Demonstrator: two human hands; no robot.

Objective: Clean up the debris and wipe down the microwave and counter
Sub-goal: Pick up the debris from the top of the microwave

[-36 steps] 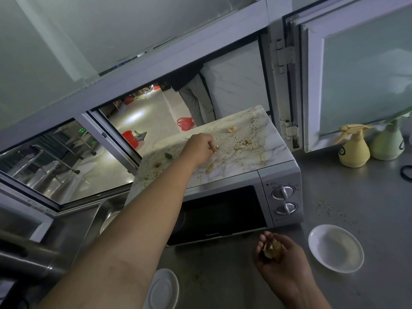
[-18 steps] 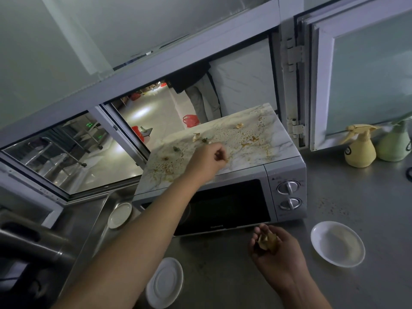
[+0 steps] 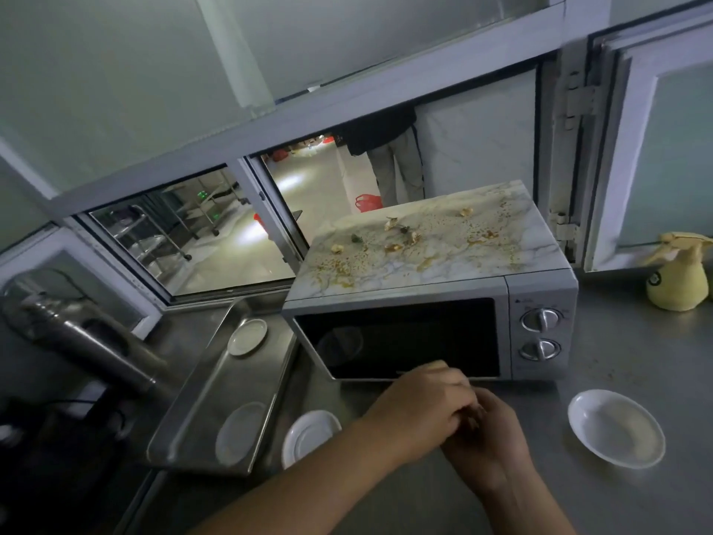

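Note:
The silver microwave (image 3: 536, 291) stands on the steel counter (image 3: 625, 357). Its marble-patterned top is stained and strewn with crumbs and several debris scraps (image 3: 393, 247). In front of the microwave door my right hand (image 3: 497, 434) is cupped palm up around collected debris, which is mostly hidden. My left hand (image 3: 420, 411) lies over that palm, its fingers curled down into it. Whatever piece those fingers pinch is covered.
A white bowl (image 3: 616, 428) sits on the counter to the right, a small saucer (image 3: 308, 434) to the left. A steel tray (image 3: 200, 403) with two saucers lies further left. A yellow spray bottle (image 3: 675, 279) stands at right. Fine crumbs (image 3: 613, 366) dot the counter.
My left hand came down from the microwave top to my right palm. The view shifted left and lower.

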